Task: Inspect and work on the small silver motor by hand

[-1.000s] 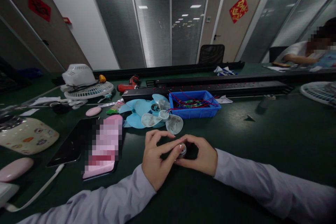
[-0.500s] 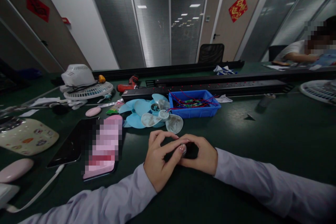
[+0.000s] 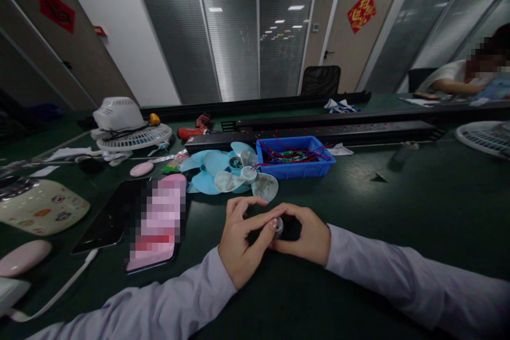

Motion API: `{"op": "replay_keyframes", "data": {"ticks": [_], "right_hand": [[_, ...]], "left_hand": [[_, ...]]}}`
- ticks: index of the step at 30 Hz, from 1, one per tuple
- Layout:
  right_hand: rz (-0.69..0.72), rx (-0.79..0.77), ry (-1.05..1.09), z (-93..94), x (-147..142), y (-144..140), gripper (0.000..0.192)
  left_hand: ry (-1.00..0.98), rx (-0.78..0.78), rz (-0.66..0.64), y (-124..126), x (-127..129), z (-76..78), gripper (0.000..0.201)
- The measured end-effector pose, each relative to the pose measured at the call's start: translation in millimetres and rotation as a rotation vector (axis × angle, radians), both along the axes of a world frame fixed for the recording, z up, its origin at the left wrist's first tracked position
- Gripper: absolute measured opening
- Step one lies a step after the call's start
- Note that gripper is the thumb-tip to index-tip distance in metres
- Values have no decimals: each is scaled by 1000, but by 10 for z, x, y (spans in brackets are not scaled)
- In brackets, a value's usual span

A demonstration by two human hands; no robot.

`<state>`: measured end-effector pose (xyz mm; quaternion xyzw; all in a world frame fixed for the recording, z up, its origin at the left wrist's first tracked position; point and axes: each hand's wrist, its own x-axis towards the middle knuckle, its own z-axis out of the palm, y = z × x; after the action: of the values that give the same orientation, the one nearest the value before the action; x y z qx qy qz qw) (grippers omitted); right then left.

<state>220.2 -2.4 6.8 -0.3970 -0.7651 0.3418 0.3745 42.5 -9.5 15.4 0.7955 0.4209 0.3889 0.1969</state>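
Both our hands meet on the green table (image 3: 398,207), near edge: left hand (image 3: 239,239) and right hand (image 3: 305,234) each curled, fingertips pinching one small silver-and-black motor part (image 3: 279,227) between them. Beyond it: two fan blade sets, one clear (image 3: 249,180), one light blue (image 3: 211,167). One blue bin (image 3: 295,158) of red wires just beside them. One co-worker (image 3: 466,77) far right. Since 1 s ago: grip and position unchanged, our left thumb shifted slightly.
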Motion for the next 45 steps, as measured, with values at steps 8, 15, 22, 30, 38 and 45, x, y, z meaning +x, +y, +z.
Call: {"op": "replay_keyframes", "data": {"ticks": [8, 15, 22, 30, 38, 45], "right_hand": [[-6, -4, -14, 8, 11, -3, 32], [-20, -22, -24, 41, -3, -12, 35], [-9, 3, -23, 24, -1, -8, 29], [-19, -31, -41, 32, 8, -6, 36], [-6, -60, -32, 52, 16, -20, 38], [-6, -44, -43, 68, 18, -13, 37]], "left_hand": [[-57, 4, -12, -22, -35, -6, 28], [-134, 39, 76, -31, -52, 33, 17], [-25, 70, 59, -1, 12, -12, 19], [-72, 188, 155, -5, -124, -4, 16], [346, 115, 185, -58, -559, -226, 15], [54, 221, 281, -35, -326, -59, 18]]}}
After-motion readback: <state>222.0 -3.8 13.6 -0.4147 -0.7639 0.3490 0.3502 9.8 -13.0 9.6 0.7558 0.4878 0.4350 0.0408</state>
